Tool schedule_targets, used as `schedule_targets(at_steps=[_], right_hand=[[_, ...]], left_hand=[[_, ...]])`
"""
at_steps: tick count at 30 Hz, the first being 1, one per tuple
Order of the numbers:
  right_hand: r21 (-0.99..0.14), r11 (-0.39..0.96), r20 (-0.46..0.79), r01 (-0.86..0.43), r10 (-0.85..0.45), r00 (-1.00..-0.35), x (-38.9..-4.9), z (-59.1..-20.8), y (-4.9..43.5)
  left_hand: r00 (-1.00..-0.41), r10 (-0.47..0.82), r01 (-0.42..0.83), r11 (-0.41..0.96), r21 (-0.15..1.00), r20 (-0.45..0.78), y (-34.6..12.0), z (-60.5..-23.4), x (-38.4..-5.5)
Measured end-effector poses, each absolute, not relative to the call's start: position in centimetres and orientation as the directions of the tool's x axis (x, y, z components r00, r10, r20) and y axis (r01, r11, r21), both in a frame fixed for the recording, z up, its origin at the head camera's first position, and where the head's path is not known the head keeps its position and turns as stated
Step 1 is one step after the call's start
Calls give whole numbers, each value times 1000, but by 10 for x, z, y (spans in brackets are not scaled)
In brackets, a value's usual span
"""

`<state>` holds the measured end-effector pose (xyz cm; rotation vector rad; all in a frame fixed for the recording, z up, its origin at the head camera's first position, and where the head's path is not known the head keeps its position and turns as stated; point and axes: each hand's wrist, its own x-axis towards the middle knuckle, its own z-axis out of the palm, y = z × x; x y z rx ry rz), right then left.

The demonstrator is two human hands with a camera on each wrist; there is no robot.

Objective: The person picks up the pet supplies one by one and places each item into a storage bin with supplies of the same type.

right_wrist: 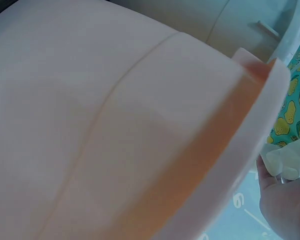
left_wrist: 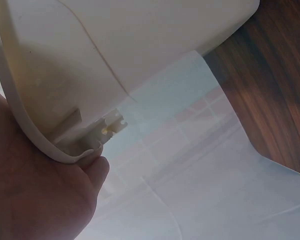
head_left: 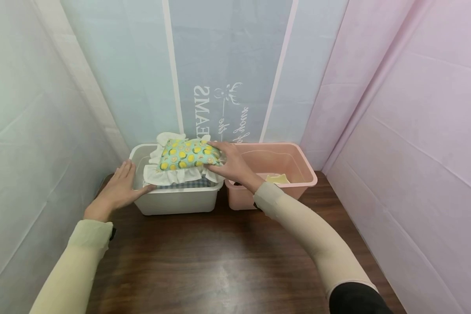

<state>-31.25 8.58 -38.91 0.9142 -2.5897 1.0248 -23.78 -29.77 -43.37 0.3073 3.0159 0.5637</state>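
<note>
My right hand [head_left: 233, 162] grips the right end of a small lemon-print cushion [head_left: 184, 155] with a white ruffled edge, thumb below and fingers above. The cushion is over the white bin [head_left: 176, 203], where a blue checked cloth [head_left: 188, 183] shows beneath the ruffle. In the right wrist view, the lemon-print cushion [right_wrist: 290, 117] and the fingers appear at the right edge. My left hand [head_left: 117, 185] rests at the white bin's front left corner, fingers extended along the side and thumb along the front rim. In the left wrist view, the palm lies against the bin's rim [left_wrist: 35, 137].
A pink bin [head_left: 298, 192] stands to the right of the white one, with a pale yellow item [head_left: 278, 179] inside. Both bins are on a dark wood surface [head_left: 204, 257]. Printed fabric [head_left: 231, 52] hangs behind, and pale cloth walls [head_left: 416, 152] enclose both sides.
</note>
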Motion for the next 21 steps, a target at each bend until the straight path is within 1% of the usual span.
schedule_targets(at_steps=[8, 21], right_hand=[[-520, 578, 373, -629, -509, -776, -321, -396, 74], [-489, 628, 311, -606, -523, -793, -328, -403, 59]], left_hand=[[-977, 211, 188, 917, 353, -27, -298, -433, -238], [-976, 217, 189, 912, 365, -36, -298, -433, -237]])
